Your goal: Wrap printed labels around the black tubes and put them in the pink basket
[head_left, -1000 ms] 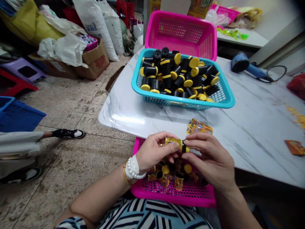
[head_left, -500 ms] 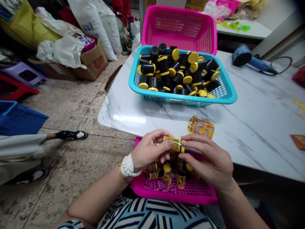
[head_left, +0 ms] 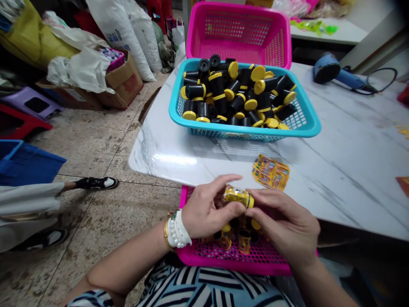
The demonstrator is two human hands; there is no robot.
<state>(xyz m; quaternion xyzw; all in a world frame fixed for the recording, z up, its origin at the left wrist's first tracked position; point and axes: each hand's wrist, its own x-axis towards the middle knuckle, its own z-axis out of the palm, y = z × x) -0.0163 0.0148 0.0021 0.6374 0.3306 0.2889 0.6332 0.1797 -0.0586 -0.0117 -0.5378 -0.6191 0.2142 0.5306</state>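
My left hand [head_left: 209, 209] and my right hand [head_left: 286, 224] both pinch a small tube with a yellow printed label [head_left: 238, 196], held just over the pink basket on my lap [head_left: 233, 258]. That basket holds several labelled tubes. A small stack of yellow printed labels [head_left: 271, 172] lies on the marble table [head_left: 335, 162] just beyond my hands. Farther back, a turquoise basket [head_left: 243, 130] is heaped with several black tubes with yellow caps.
An empty pink basket [head_left: 239, 32] stands behind the turquoise one. A blue heat gun with a cord [head_left: 335, 72] lies at the back right. To the left are a tiled floor, another person's legs and shoes [head_left: 96, 183], a blue bin, boxes and sacks.
My hands have dropped a little toward the lap basket and turned the tube. The label now covers most of its black body.
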